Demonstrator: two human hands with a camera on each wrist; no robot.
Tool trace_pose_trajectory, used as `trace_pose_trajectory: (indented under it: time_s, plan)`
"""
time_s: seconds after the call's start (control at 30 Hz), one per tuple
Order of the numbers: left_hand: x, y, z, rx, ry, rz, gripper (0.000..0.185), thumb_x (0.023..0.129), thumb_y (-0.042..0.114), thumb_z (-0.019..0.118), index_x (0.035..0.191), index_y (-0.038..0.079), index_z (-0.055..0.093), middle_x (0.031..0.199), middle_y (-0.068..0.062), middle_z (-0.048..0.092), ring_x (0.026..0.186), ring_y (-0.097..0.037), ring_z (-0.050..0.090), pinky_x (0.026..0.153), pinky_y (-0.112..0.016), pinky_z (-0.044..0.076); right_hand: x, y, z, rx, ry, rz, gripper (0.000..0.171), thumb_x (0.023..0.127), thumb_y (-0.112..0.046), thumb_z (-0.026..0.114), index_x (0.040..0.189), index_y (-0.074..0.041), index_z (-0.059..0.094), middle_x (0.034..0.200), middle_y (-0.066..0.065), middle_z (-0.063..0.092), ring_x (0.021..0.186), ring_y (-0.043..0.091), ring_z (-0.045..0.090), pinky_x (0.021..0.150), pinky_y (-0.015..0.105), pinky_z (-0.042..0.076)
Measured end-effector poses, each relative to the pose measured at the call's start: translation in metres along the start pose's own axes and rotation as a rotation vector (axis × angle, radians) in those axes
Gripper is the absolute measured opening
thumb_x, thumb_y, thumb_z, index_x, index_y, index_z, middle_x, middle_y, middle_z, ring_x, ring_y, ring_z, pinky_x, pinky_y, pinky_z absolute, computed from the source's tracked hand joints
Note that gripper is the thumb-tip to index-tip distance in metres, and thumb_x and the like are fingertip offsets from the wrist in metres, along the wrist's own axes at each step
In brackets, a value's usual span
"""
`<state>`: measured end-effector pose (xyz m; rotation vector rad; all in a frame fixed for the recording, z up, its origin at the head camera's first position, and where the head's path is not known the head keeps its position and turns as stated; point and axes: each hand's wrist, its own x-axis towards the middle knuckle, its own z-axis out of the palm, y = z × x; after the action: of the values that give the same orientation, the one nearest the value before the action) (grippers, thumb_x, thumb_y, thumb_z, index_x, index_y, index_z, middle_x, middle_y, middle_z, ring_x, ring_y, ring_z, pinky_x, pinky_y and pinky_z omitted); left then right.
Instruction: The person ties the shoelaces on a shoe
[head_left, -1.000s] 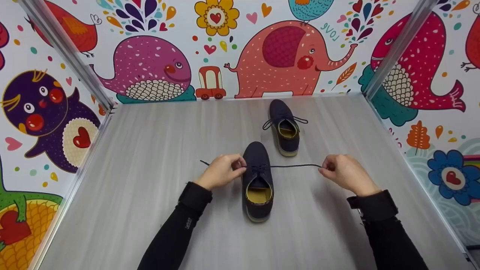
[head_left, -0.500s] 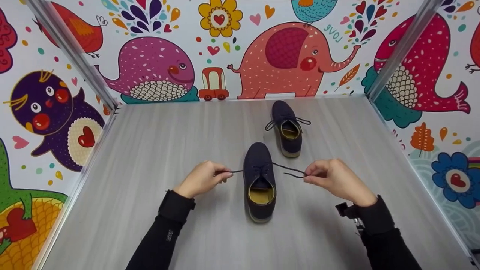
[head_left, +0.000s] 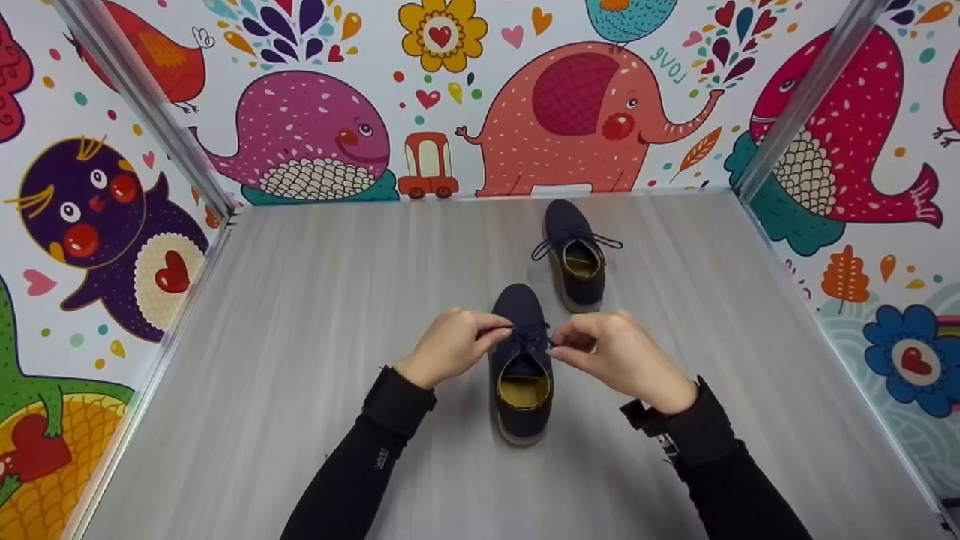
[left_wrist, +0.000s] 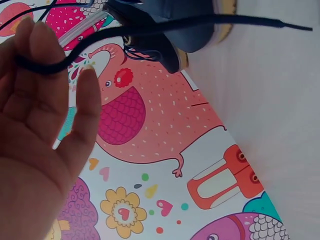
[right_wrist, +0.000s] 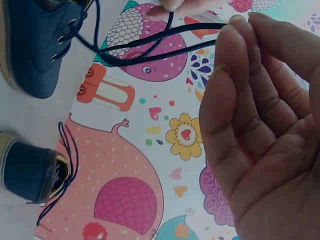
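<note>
A dark navy lace-up shoe (head_left: 517,302) with a yellow lining stands on the grey floor, toe pointing away from me. My left hand (head_left: 456,346) is at its left side by the eyelets, holding one shoelace (left_wrist: 150,29). In the left wrist view, that lace's tipped end extends free past the fingers. At the shoe's right side, my right hand (head_left: 622,356) pinches a loop (right_wrist: 175,33) of the lace between thumb and fingertips. The right wrist view shows both strands of this loop running back toward the eyelets, with my left fingertips (right_wrist: 192,6) beyond them.
The matching shoe (head_left: 564,223), its lace tied in a bow, stands farther back to the right. Printed cartoon wall panels (head_left: 431,97) enclose the floor (head_left: 337,285) at the back and both sides, joined by metal corner posts (head_left: 142,97).
My left hand first pulled its lace out leftward, then came back to the shoe. The right-hand lace, once stretched straight, is now folded into a loop, and the right hand has moved in leftward.
</note>
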<state>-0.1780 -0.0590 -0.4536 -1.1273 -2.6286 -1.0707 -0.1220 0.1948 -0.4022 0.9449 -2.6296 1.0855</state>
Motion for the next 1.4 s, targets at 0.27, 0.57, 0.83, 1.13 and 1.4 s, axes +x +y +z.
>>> trace_pose_trajectory:
  time_s: [0.27, 0.57, 0.83, 1.13, 1.4]
  plan:
    - [0.008, 0.003, -0.001, 0.007, 0.006, 0.019, 0.020, 0.099, 0.019, 0.063, 0.104, 0.005, 0.076, 0.079, 0.000, 0.069, 0.063, -0.007, 0.059, 0.061, -0.026, 0.049, 0.013, -0.001, 0.004, 0.067, 0.002, 0.011, 0.006, 0.087, -0.018, 0.078, 0.086, -0.015, 0.073, 0.076, -0.010, 0.067, 0.065, 0.004, 0.061, 0.058, 0.025, 0.051]
    - [0.007, -0.001, -0.002, 0.004, 0.016, 0.024, 0.018, 0.099, 0.018, 0.063, 0.103, 0.006, 0.076, 0.081, 0.000, 0.070, 0.066, -0.007, 0.061, 0.063, -0.026, 0.050, 0.023, 0.014, 0.015, 0.071, 0.032, 0.050, 0.010, 0.088, -0.021, 0.077, 0.084, -0.015, 0.071, 0.070, -0.011, 0.063, 0.056, 0.005, 0.055, 0.050, 0.024, 0.045]
    - [0.006, -0.004, -0.003, -0.013, 0.012, 0.004, 0.019, 0.099, 0.018, 0.063, 0.104, 0.005, 0.076, 0.082, -0.001, 0.071, 0.067, -0.008, 0.061, 0.063, -0.027, 0.050, 0.027, 0.024, 0.026, 0.037, 0.065, 0.015, 0.008, 0.087, -0.018, 0.078, 0.085, -0.013, 0.073, 0.072, -0.009, 0.066, 0.058, 0.003, 0.057, 0.052, 0.023, 0.047]
    - [0.006, -0.004, -0.004, -0.009, 0.014, -0.002, 0.019, 0.099, 0.018, 0.063, 0.105, 0.005, 0.076, 0.085, -0.002, 0.072, 0.068, -0.007, 0.062, 0.064, -0.027, 0.050, 0.031, 0.022, 0.028, 0.017, 0.060, 0.012, 0.008, 0.088, -0.017, 0.077, 0.086, -0.012, 0.073, 0.073, -0.007, 0.067, 0.059, 0.004, 0.059, 0.053, 0.023, 0.048]
    - [0.004, -0.005, -0.005, -0.010, 0.017, -0.019, 0.019, 0.099, 0.018, 0.063, 0.106, 0.007, 0.076, 0.082, -0.001, 0.071, 0.066, -0.007, 0.060, 0.064, -0.027, 0.049, 0.029, 0.033, 0.036, -0.223, 0.025, -0.026, 0.011, 0.082, -0.010, 0.082, 0.080, -0.009, 0.072, 0.071, -0.001, 0.067, 0.060, 0.008, 0.061, 0.055, 0.026, 0.050]
